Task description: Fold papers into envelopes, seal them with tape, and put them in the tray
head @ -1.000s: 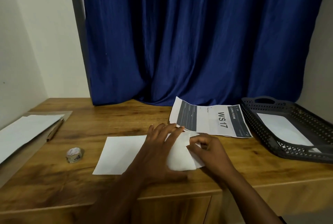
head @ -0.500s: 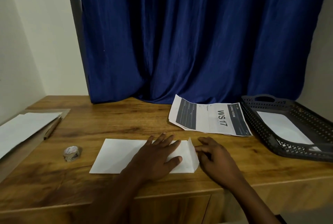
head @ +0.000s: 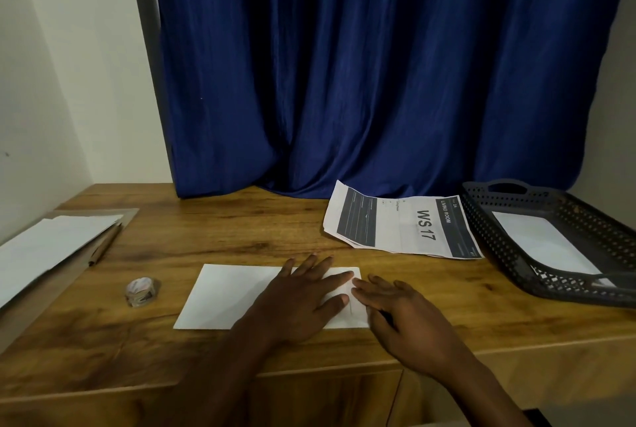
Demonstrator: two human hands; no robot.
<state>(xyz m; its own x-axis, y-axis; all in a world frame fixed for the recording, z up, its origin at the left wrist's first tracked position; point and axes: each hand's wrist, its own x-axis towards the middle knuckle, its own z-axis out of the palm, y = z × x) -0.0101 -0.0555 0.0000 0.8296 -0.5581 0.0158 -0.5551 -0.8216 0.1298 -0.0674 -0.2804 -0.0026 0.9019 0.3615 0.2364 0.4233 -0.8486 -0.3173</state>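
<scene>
Pressing the fold flat.
My left hand (head: 299, 299) and right hand (head: 406, 320), fingers straight and slightly apart, lay flat on the white folded paper sheet (head: 227, 292) on the wooden tabletop (head: 213, 237).

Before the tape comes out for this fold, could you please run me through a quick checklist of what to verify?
1. Folded paper lies flat on the desk: ok.
2. Left hand presses the fold with straight fingers: ok.
3. Right hand rests flat at the paper's right edge, holding nothing: ok.
4. Tape roll sits on the desk left of the paper, untouched: ok.
5. Tray at the right already holds a white sheet, with bare floor beside it: ok.
6. Crease sharp enough to stay shut: cannot tell, the hands cover it.
</scene>
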